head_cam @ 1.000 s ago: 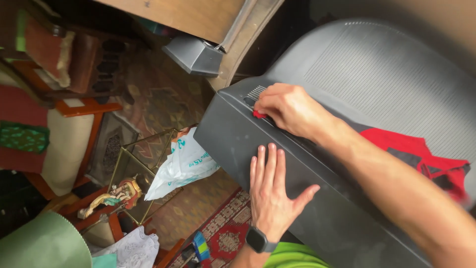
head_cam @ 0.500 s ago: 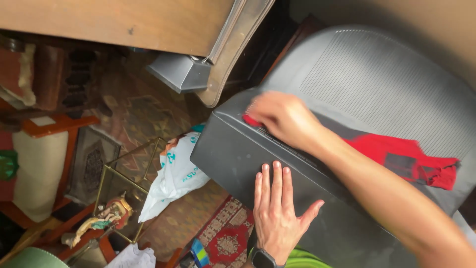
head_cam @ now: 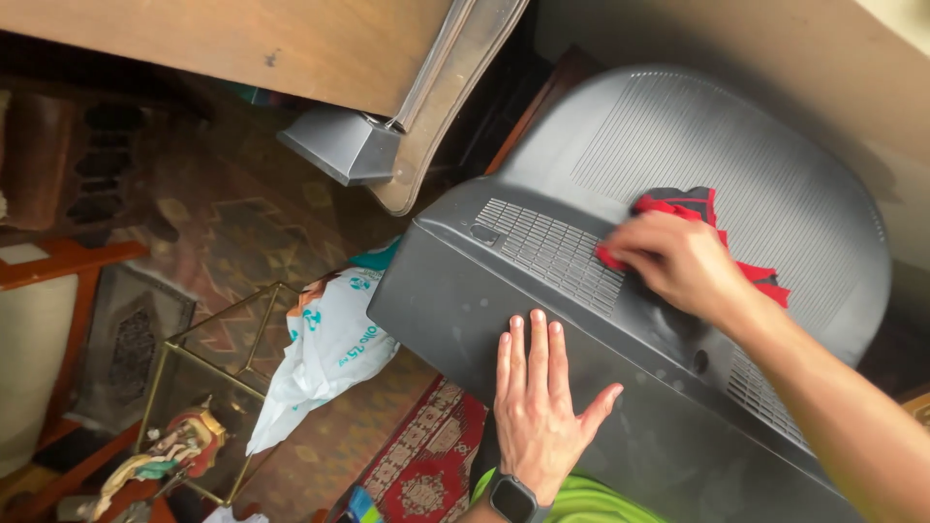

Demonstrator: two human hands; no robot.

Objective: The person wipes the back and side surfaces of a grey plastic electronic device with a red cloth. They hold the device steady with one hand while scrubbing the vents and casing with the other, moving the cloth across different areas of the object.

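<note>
A dark smartwatch (head_cam: 511, 499) with a black band was worn on the wrist of the left hand (head_cam: 539, 407). The right hand (head_cam: 678, 260) and forearm were left bare, and a bright green garment (head_cam: 581, 504) was seen below.

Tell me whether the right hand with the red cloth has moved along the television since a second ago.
Yes. The right hand and red cloth slid away from the television's corner button, rightward past the vent grille.
</note>
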